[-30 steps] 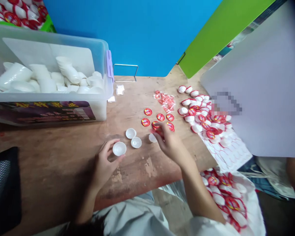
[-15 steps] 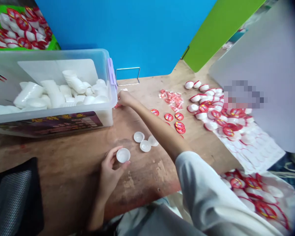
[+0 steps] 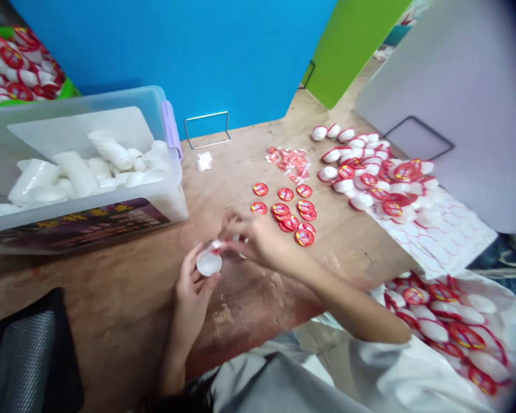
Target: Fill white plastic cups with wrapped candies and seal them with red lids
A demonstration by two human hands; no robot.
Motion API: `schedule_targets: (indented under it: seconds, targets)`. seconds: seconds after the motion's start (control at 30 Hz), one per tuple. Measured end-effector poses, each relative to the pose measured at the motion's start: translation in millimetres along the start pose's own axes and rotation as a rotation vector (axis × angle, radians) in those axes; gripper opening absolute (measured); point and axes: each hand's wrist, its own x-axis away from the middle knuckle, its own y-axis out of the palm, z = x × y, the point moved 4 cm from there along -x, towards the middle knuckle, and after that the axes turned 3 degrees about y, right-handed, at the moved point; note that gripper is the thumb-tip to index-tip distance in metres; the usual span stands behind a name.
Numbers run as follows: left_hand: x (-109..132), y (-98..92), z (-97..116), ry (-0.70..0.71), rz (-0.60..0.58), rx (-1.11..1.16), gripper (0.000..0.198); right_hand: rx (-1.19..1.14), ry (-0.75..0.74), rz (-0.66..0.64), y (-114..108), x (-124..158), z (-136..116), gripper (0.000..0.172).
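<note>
While both hands (image 3: pixel 193 298) hold a white cup (image 3: pixel 208 264), sticker print (image 3: pixel 217 245) blurs.

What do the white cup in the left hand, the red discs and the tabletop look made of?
White cup: probably moulded plastic, smooth with a soft sheen. Red discs: glossy printed surface, plastic or coated paper, cannot tell which. Tabletop: wood, visible grain, finish worn in pale patches.
</note>
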Motion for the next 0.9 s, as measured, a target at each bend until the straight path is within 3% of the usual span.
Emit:
schedule_targets:
  seconds: [0.17,0.33,0.4,0.47,0.57,0.63,0.7,0.77,0.9]
  targets:
    - [20,29.3,4,0.138,-0.073,-0.176,0.043,0.106,0.063,-0.026,13,67,-12,0.015]
    - [36,47.8,5,0.255,-0.212,-0.312,0.046,-0.206,0.055,-0.026,4,93,-19,0.022]
    - [39,54.4,9,0.261,-0.25,-0.293,0.044,-0.321,0.112,0.092,2,102,-21,0.02]
    - [40,60.2,11,0.233,-0.235,-0.234,0.039,-0.339,0.19,0.3,-1,111,-17,0.013]
    - [39,61.9,11,0.17,-0.106,-0.15,0.03,-0.069,0.27,0.647,-18,129,-1,0.012]
    - [38,58.8,9,0.122,-0.033,-0.09,0.028,0.201,0.413,0.751,-33,139,19,0.02]
    - [37,55.2,8,0.073,-0.018,-0.022,0.027,0.39,0.627,0.666,-45,145,47,0.033]
    - [37,52.7,8,0.052,-0.036,0.02,0.026,0.481,0.776,0.489,-48,149,71,0.046]
    - [41,53.1,13,0.053,-0.065,0.021,0.024,0.519,0.793,0.28,-39,147,90,0.052]
